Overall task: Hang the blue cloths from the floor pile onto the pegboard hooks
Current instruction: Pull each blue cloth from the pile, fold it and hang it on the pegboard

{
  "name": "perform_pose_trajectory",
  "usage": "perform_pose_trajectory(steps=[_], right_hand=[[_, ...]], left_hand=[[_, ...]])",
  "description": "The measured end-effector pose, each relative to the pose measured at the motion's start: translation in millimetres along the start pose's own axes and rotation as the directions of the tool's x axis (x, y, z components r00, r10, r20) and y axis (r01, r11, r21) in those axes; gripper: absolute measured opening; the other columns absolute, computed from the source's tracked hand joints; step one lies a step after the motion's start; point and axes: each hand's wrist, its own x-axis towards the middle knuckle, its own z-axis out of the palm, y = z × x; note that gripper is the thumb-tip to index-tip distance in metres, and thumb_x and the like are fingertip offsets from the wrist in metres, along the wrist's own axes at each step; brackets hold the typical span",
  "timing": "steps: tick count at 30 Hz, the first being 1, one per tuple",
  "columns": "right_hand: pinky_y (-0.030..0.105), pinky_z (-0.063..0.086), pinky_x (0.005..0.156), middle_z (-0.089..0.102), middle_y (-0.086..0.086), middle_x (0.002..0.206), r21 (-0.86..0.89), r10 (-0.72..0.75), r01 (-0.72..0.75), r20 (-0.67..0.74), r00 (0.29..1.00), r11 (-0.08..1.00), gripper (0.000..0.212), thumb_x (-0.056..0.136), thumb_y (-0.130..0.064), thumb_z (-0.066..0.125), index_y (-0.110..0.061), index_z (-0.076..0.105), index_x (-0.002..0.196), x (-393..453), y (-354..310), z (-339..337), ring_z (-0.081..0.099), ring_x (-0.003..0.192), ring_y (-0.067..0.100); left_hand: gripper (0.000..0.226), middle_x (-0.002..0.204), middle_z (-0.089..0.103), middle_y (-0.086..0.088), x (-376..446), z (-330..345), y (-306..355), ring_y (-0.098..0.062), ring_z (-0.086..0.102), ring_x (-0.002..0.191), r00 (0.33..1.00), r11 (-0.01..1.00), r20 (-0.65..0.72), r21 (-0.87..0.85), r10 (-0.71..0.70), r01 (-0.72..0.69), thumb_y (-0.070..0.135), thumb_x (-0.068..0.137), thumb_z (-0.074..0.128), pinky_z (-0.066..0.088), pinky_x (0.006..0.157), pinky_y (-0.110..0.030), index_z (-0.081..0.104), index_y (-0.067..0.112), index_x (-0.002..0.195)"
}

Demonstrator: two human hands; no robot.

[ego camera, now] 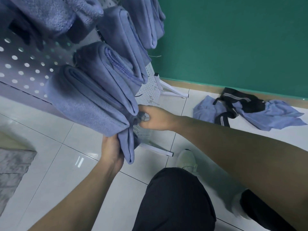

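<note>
Cloth (128, 147) soft, light, limp, low at the pegboard (21, 67). Left hand (111, 152) closed round its folded lower end; right hand (155, 119) pinches the top corner at a hook. More lie on the floor (208, 110).

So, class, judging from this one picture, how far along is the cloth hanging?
Done: several folded cloths already hang on the pegboard. In hand: the left hand grips another blue cloth while the right hand works at a hook. Left: a floor pile by the green wall, tangled with a black garment.
</note>
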Motion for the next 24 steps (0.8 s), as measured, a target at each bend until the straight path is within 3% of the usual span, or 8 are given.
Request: perform_pose_trajectory(steps=[2, 4, 6, 9, 12, 15, 18, 24], right_hand=[[0.011, 0.044, 0.085, 0.060, -0.025, 0.090, -0.024, -0.024, 0.024, 0.002, 1.000, 0.999, 0.038, 0.086, -0.012, 0.064, -0.027, 0.061, 0.121, 0, -1, 2, 0.058, 0.083, -0.012], [0.032, 0.051, 0.089, 0.066, -0.010, 0.094, -0.057, -0.033, 0.032, -0.025, 0.999, 0.998, 0.029, 0.078, -0.027, 0.059, -0.020, 0.067, 0.105, 5, -7, 8, 0.064, 0.090, 0.011], [0.035, 0.051, 0.089, 0.065, -0.008, 0.098, -0.069, -0.060, 0.058, -0.031, 0.998, 0.996, 0.027, 0.071, -0.042, 0.049, -0.033, 0.067, 0.090, 7, -12, 12, 0.062, 0.094, 0.015], [0.025, 0.045, 0.079, 0.056, -0.019, 0.084, -0.015, -0.080, 0.080, -0.015, 0.997, 0.997, 0.005, 0.071, -0.051, 0.055, -0.053, 0.053, 0.075, 6, -15, 19, 0.057, 0.080, 0.000], [0.032, 0.051, 0.091, 0.066, -0.014, 0.106, 0.022, -0.072, 0.072, 0.000, 0.997, 0.997, 0.038, 0.075, -0.053, 0.072, -0.044, 0.055, 0.108, 9, -7, 31, 0.064, 0.101, 0.005], [0.036, 0.048, 0.104, 0.064, -0.011, 0.129, -0.005, -0.019, 0.019, -0.004, 1.000, 1.000, 0.069, 0.079, -0.054, 0.075, -0.036, 0.047, 0.139, 9, 1, 37, 0.061, 0.117, 0.012], [0.038, 0.052, 0.096, 0.070, -0.010, 0.115, -0.024, -0.020, 0.018, -0.097, 0.995, 1.000, 0.059, 0.077, -0.056, 0.074, -0.031, 0.059, 0.128, 13, 4, 41, 0.064, 0.106, 0.011], [0.042, 0.053, 0.093, 0.068, -0.010, 0.108, 0.009, 0.034, -0.034, -0.072, 0.997, 0.999, 0.059, 0.069, -0.044, 0.072, -0.028, 0.050, 0.122, 14, 7, 49, 0.066, 0.101, 0.014]], left_hand=[[0.030, 0.080, 0.071, -0.018, -5, 1, -1, -0.029, 0.066, 0.079, 0.995, 0.994, 0.071, 0.079, 0.077, -0.082, 0.023, 0.105, 0.046, 0.052, 0.075, -0.035, 0.064, -0.001, 0.102], [0.033, 0.109, 0.074, -0.012, -8, 2, -4, -0.022, 0.069, 0.103, 0.993, 0.987, 0.053, 0.114, 0.105, -0.110, 0.036, 0.104, 0.049, 0.053, 0.089, -0.035, 0.064, 0.009, 0.117], [0.036, 0.118, 0.071, 0.000, -8, 4, -4, -0.011, 0.065, 0.112, 0.982, 0.962, -0.027, 0.211, 0.185, -0.175, 0.042, 0.099, 0.054, 0.049, 0.094, -0.030, 0.061, 0.017, 0.124], [0.024, 0.092, 0.061, -0.002, -6, 6, -9, -0.011, 0.057, 0.080, 0.904, 0.887, -0.184, 0.346, 0.385, -0.307, 0.032, 0.095, 0.061, 0.047, 0.075, -0.029, 0.055, 0.010, 0.102], [0.021, 0.085, 0.053, -0.007, -12, 13, -10, -0.017, 0.053, 0.075, 0.903, 0.922, -0.266, 0.285, 0.337, -0.261, 0.024, 0.094, 0.062, 0.051, 0.077, -0.038, 0.047, 0.010, 0.098], [0.012, 0.080, 0.061, -0.006, -9, 12, -16, -0.020, 0.059, 0.076, 0.930, 0.933, -0.202, 0.257, 0.307, -0.252, 0.019, 0.099, 0.053, 0.052, 0.081, -0.040, 0.053, 0.008, 0.095], [0.017, 0.063, 0.053, -0.014, -20, 18, -14, -0.023, 0.052, 0.059, 0.952, 0.950, -0.113, 0.169, 0.283, -0.262, 0.014, 0.100, 0.043, 0.052, 0.072, -0.037, 0.047, 0.003, 0.088], [0.008, 0.059, 0.061, 0.021, -40, 33, -12, 0.000, 0.058, 0.061, 0.957, 0.957, -0.029, 0.030, 0.288, -0.287, 0.016, 0.106, 0.043, 0.052, 0.084, -0.039, 0.040, 0.021, 0.111]])
